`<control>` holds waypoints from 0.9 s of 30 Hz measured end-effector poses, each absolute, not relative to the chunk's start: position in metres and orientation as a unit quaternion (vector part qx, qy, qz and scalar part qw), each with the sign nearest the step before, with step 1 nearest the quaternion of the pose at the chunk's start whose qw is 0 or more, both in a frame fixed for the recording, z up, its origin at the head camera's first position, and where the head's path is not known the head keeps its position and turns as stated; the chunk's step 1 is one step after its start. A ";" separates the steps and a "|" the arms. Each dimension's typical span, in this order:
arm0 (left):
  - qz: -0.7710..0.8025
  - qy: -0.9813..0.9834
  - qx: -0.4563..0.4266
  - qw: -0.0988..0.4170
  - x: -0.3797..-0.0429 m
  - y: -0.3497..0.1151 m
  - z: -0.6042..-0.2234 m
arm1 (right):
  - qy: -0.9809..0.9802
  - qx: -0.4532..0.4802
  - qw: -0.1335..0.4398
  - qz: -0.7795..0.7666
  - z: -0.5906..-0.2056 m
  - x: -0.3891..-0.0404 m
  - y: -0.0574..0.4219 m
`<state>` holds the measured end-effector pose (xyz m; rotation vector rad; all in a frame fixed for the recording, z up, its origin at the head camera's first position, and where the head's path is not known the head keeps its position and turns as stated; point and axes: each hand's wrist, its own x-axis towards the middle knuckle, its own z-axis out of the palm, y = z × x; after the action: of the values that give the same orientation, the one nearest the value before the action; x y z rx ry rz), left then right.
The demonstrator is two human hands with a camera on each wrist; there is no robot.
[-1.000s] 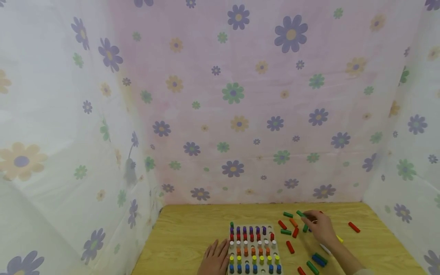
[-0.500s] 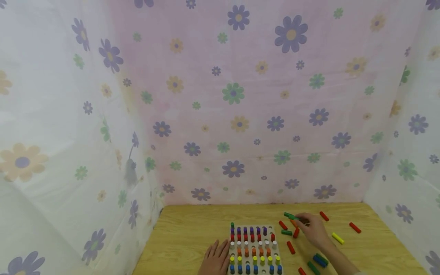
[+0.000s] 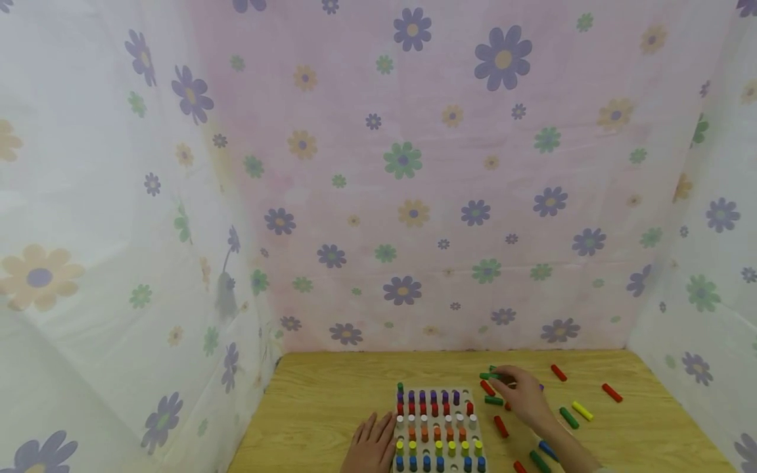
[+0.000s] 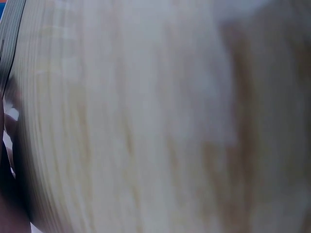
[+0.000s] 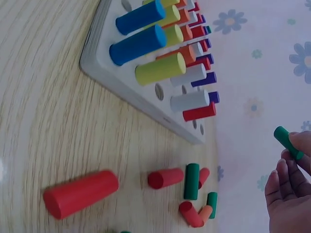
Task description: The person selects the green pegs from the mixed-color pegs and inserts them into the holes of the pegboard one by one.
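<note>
My right hand (image 3: 523, 394) pinches a small green peg (image 5: 286, 140) between thumb and fingers, held over the loose pegs right of the pegboard (image 5: 103, 59). In the right wrist view the peg's free end points up and left. The white pegboard bears upright pegs in rows of green, purple, red, white, orange, yellow and blue, with several bare holes. Only one green peg (image 3: 400, 387) stands in its back row. At the board's left edge, my left hand (image 3: 370, 445) rests with fingers extended. The left wrist view is mostly blurred wood grain.
Loose pegs lie scattered on the wooden table (image 3: 319, 401) right of the board, among them a red peg (image 3: 501, 426), a yellow peg (image 3: 582, 410), a green peg (image 3: 569, 418) and a blue peg (image 3: 549, 450). Flower-patterned sheets (image 3: 449, 289) enclose the back and sides.
My right hand has moved left toward the board with the green peg in its fingers. A loose green peg that lay against the blue one now lies apart from it. The left hand stays put.
</note>
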<state>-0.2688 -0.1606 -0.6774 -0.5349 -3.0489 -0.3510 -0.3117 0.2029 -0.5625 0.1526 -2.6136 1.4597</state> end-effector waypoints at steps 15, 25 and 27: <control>-0.103 -0.979 -0.173 0.019 -0.268 -0.160 -0.675 | -0.833 0.067 0.060 0.545 -0.565 -0.320 0.157; -0.116 -0.980 -0.164 0.002 -0.267 -0.159 -0.673 | -0.832 0.104 0.065 0.541 -0.569 -0.327 0.131; -0.117 -0.980 -0.163 0.002 -0.266 -0.159 -0.672 | -0.829 0.109 0.064 0.545 -0.571 -0.328 0.128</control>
<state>-0.2663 -0.1586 -0.6722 -0.5112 -3.0730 -0.3681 -0.3276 0.1275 -0.5710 0.3287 -2.5035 1.6458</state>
